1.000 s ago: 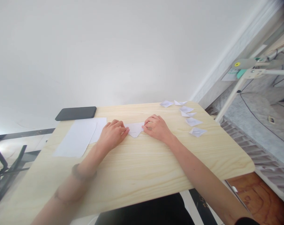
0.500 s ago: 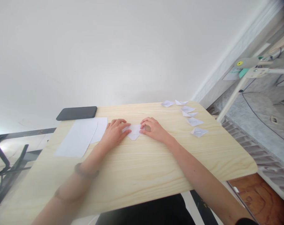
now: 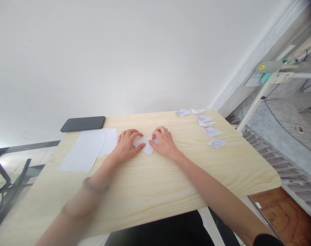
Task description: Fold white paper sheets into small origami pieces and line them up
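A small folded piece of white paper lies on the wooden table between my two hands, its point facing me. My left hand rests at its left side, thumb on the paper and fingers curved along the upper left edge. On the opposite side, my right hand pinches the right part of the paper between thumb and curled fingers. The paper's two outer ends are partly hidden under the hands.
White paper sheets lie overlapping at the left. Behind them is a black phone. Several folded paper boats stand along the right side of the table. A white wall rises behind the table.
My right hand has shifted slightly left over the paper, and its thumb now lies further in on it. My left hand stays nearly in place.
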### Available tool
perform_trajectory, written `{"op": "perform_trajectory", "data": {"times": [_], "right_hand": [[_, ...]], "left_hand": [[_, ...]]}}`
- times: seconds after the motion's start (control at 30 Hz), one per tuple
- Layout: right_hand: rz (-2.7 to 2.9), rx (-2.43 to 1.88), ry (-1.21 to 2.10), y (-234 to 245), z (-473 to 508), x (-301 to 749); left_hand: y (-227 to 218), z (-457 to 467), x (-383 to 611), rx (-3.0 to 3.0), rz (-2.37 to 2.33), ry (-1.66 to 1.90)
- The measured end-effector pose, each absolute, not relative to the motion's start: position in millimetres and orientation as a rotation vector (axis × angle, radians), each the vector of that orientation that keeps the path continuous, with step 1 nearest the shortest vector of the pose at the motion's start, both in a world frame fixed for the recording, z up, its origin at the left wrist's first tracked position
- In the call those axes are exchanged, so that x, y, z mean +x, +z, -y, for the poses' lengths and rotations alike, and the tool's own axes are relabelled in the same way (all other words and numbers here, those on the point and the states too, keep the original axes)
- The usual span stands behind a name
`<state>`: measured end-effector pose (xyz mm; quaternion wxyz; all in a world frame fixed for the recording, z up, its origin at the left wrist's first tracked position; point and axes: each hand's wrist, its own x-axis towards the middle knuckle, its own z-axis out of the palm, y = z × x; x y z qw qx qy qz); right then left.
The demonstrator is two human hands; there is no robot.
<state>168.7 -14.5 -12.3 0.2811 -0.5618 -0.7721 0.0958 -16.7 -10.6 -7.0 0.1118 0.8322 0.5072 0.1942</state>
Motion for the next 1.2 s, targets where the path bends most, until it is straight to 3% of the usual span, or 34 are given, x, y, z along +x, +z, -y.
{"op": "perform_trajectory", "data": {"times": [0.43, 0.67, 1.2], "right_hand": [[2.023, -1.302, 0.814, -8, -1, 200], [2.036, -1.284, 0.826, -10, -3, 201], [1.964, -1.334, 0.736, -11, -2, 198]], "left_hand": [[-6, 12, -19, 2.488, -1.448, 0.562], [4, 18, -14, 2.624, -1.205, 0.609], [1, 16, -15, 2.652, -1.172, 0.589]]}}
